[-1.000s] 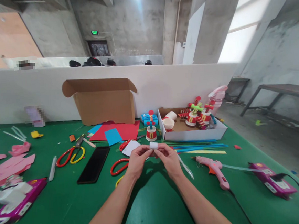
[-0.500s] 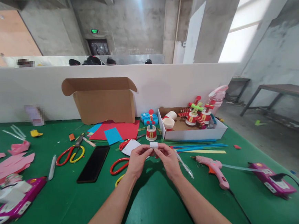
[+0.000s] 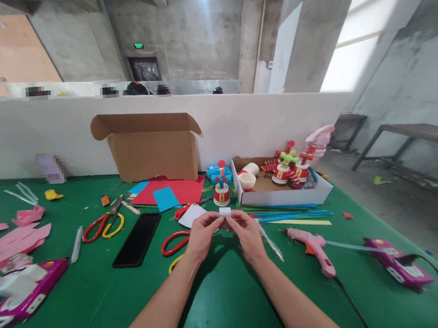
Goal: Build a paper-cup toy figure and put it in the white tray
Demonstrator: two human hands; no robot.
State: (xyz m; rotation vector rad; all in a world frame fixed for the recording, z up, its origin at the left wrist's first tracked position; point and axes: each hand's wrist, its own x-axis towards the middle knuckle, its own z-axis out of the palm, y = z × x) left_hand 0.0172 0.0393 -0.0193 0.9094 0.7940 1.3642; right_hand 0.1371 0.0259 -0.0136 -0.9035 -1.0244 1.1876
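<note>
A small white paper roll [image 3: 225,212] is pinched between my two hands above the green table. My left hand [image 3: 202,236] grips its left end, thumb and fingers closed. At the other end, my right hand [image 3: 246,233] holds it the same way. Just beyond my fingers stands a paper-cup figure [image 3: 222,194] in red and white with a round red top. White paper [image 3: 191,215] lies beside my left hand, over scissors with a red handle [image 3: 175,242] that my left forearm partly covers. A clear pen-like tube [image 3: 273,245] rests near my right hand.
On the right are a pink glue gun [image 3: 312,245], a purple power strip [image 3: 399,263] and a white box [image 3: 282,198] of cup figures. Leftward lie a black phone [image 3: 136,240], red-and-yellow pliers [image 3: 103,224] and pink paper [image 3: 16,245]. Red sheets [image 3: 190,189] lie before a cardboard box [image 3: 153,156].
</note>
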